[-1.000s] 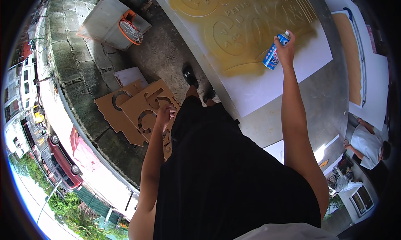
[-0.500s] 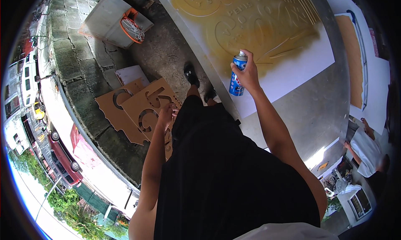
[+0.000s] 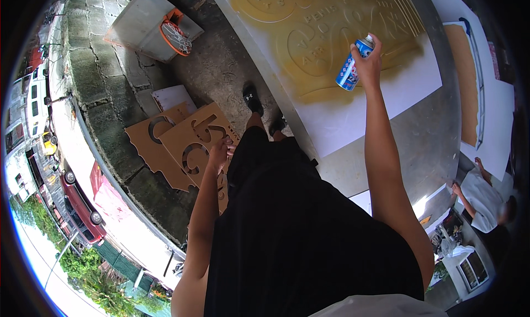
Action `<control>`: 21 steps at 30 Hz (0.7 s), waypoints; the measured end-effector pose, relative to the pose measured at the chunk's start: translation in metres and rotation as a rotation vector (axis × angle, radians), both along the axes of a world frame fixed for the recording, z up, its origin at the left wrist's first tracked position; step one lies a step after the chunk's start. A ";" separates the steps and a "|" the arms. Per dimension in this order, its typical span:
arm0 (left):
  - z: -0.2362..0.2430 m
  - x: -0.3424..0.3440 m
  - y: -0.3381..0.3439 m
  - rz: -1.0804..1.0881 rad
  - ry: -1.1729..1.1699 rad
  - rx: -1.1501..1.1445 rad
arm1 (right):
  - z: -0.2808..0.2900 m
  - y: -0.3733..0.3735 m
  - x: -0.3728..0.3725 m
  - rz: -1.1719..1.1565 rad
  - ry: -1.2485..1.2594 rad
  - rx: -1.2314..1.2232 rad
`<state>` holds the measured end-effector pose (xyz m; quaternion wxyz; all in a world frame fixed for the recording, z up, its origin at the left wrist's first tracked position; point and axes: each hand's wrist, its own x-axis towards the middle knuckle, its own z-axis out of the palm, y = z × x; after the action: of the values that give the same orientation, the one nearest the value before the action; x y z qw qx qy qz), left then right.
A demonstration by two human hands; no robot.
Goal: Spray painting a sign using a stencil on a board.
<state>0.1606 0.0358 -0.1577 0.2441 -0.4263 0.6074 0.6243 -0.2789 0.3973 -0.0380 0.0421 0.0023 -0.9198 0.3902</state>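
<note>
A blue spray can [image 3: 348, 73] is gripped by my right hand [image 3: 369, 60], index finger at its top, above a white sheet [image 3: 400, 102] with raised lettering and shapes coated in gold-yellow spray. The sheet lies on a metal table [image 3: 419, 137]. My left hand [image 3: 222, 150] hangs beside my black shorts with its fingers curled; whether it holds anything small I cannot make out. Behind it, brown cardboard panels [image 3: 154, 157] with cut-out letters and curves lean by the block paving.
A basketball backboard with an orange hoop [image 3: 174, 33] lies upper left. My shoe [image 3: 252, 98] is beside the table edge. A co-worker [image 3: 479, 201] in a white shirt is at the lower right near white boards [image 3: 494, 118]. Parked vehicles [image 3: 80, 206] show at far left.
My right hand and the can swung left and down over the sheet, then back right and up. The co-worker's arms and head shifted slightly. My left hand has barely moved.
</note>
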 end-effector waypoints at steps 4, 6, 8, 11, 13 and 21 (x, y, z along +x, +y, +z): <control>0.005 0.001 0.003 0.028 -0.010 0.009 | -0.016 0.007 -0.011 -0.031 -0.064 -0.059; 0.003 0.006 0.003 0.037 -0.024 0.001 | -0.021 -0.002 -0.001 0.015 -0.040 -0.075; -0.001 0.010 0.004 0.098 -0.010 0.007 | -0.023 -0.015 0.011 0.038 -0.085 -0.090; -0.002 0.011 0.004 0.093 -0.007 -0.008 | -0.025 -0.039 0.039 0.118 -0.121 -0.103; 0.003 0.004 0.005 0.081 -0.006 -0.012 | -0.025 -0.053 0.062 0.213 -0.149 -0.115; 0.003 -0.007 -0.001 0.090 0.007 -0.012 | -0.020 -0.093 0.136 0.465 -0.220 -0.170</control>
<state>0.1537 0.0347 -0.1544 0.2110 -0.4526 0.5921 0.6325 -0.1429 0.3042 -0.0579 -0.1489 0.1673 -0.8576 0.4629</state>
